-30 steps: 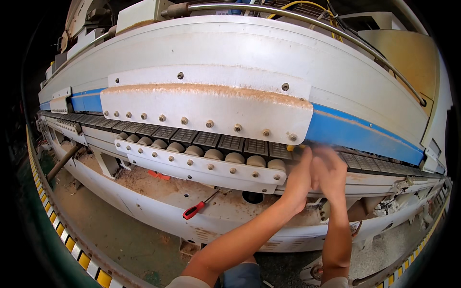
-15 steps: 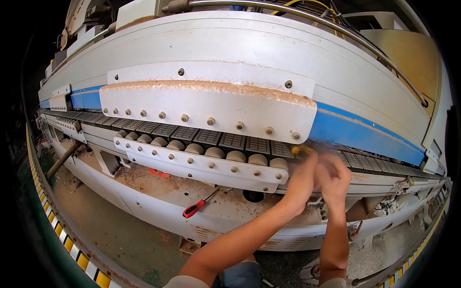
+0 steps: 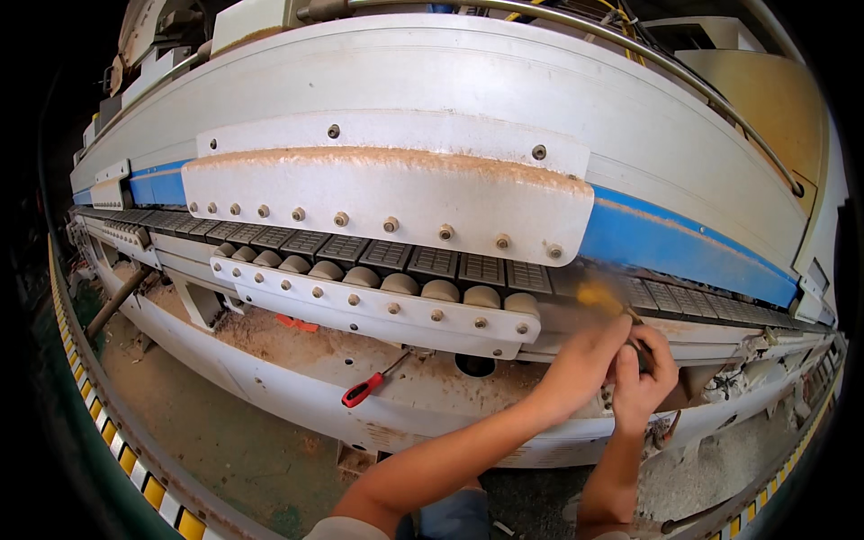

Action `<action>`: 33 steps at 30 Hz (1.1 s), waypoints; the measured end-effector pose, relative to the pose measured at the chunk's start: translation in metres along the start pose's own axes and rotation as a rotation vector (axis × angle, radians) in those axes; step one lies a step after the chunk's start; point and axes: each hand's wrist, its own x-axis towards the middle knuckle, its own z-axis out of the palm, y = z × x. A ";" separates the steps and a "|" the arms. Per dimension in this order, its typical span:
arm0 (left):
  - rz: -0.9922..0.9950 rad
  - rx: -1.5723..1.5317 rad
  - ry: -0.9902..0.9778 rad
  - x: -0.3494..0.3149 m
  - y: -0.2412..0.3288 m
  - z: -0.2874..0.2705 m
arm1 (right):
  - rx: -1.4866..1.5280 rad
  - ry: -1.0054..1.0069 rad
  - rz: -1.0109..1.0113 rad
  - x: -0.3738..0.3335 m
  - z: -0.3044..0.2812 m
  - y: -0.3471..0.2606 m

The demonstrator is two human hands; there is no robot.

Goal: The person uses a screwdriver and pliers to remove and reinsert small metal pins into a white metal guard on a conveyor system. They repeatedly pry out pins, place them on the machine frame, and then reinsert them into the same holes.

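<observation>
My left hand (image 3: 589, 360) and my right hand (image 3: 643, 382) are close together in front of the conveyor, just right of the lower roller bracket (image 3: 378, 309). A tool (image 3: 596, 293) with a yellow end, smeared by motion, sticks up and left from them over the track's edge. Its exact kind cannot be made out. My right fingers are curled round a dark part between the hands. The left hand is closed too, its fingertips at the tool's dark part; what lies inside them is hidden. The black chain track (image 3: 432, 261) runs behind the bracket's rollers.
A red-handled screwdriver (image 3: 363, 391) lies on the dusty machine ledge (image 3: 423, 382), left of a round hole. Above the track hangs a white bolted cover (image 3: 387, 193), with a blue strip (image 3: 684, 238) to its right. Yellow-and-white striped edging (image 3: 126, 456) curves along the left.
Both hands have shifted right and slightly down, away from the bracket's right end. The yellow-ended tool has moved right with them. The screwdriver stays where it was.
</observation>
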 end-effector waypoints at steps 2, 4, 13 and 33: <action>0.060 -0.020 0.002 -0.016 0.003 0.006 | -0.045 -0.029 -0.071 -0.014 -0.013 -0.008; 0.036 -0.065 0.069 -0.041 0.002 0.016 | -0.070 -0.049 -0.134 -0.039 -0.029 -0.004; -0.051 0.549 -0.044 -0.130 -0.009 -0.020 | 0.318 -0.329 0.604 -0.109 -0.021 -0.045; 0.161 0.691 0.193 -0.134 0.103 -0.066 | 0.090 -0.471 0.056 -0.087 -0.029 -0.041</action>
